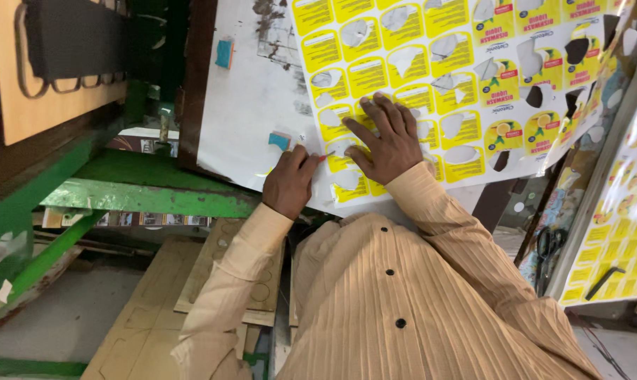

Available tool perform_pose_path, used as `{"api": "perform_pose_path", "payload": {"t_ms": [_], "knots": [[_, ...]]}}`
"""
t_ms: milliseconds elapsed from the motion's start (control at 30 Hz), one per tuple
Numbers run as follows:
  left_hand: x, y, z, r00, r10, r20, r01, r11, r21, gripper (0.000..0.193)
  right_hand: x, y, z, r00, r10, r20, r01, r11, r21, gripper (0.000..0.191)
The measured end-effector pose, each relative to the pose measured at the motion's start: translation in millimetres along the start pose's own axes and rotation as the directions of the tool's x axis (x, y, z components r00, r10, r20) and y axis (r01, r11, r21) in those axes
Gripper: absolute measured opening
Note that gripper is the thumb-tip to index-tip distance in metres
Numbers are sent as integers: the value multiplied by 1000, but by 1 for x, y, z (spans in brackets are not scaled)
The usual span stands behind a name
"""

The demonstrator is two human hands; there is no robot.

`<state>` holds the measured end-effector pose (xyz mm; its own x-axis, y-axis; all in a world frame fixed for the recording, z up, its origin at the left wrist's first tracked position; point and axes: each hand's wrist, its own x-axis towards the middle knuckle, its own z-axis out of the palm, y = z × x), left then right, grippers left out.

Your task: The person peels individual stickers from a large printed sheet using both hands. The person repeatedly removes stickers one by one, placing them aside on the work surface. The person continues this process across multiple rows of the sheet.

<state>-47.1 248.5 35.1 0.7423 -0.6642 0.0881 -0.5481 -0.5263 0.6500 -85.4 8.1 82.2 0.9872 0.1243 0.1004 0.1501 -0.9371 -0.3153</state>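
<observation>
- Left hand (289,181) is closed in a fist round a thin tool (325,155) with a reddish tip; the tip pokes out toward the right hand and touches the label sheet (431,84) near its lower edge
- Right hand (387,138) lies flat on the sheet, palm down, fingers spread wide over the yellow labels; it holds nothing, only presses the sheet; it sits just beside the left hand, close to the lower edge
- The sheet is white with rows of yellow labels; many labels are partly peeled, leaving white patches; it lies on the board (192,84), reaching from the lower edge up to the top right corner
- Two small blue pads (279,140) sit on the bare white part, left of the labels
- Scissors (548,246) lie beyond the sheet's right edge, well apart from both hands
- A second sheet (628,232) of yellow labels lies at the far right
</observation>
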Motion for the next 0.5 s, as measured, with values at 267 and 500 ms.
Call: {"api": "perform_pose_path", "payload": {"t_ms": [267,500], "knots": [[-20,-35,-41,995,-99,19,98,994,54,24,0,4,3,1000,3,1,-3,999,-48,53],[0,11,-16,975,-154,-161,92,936,-339,32,2,5,3,999,-17,-45,18,1000,25,47]]}}
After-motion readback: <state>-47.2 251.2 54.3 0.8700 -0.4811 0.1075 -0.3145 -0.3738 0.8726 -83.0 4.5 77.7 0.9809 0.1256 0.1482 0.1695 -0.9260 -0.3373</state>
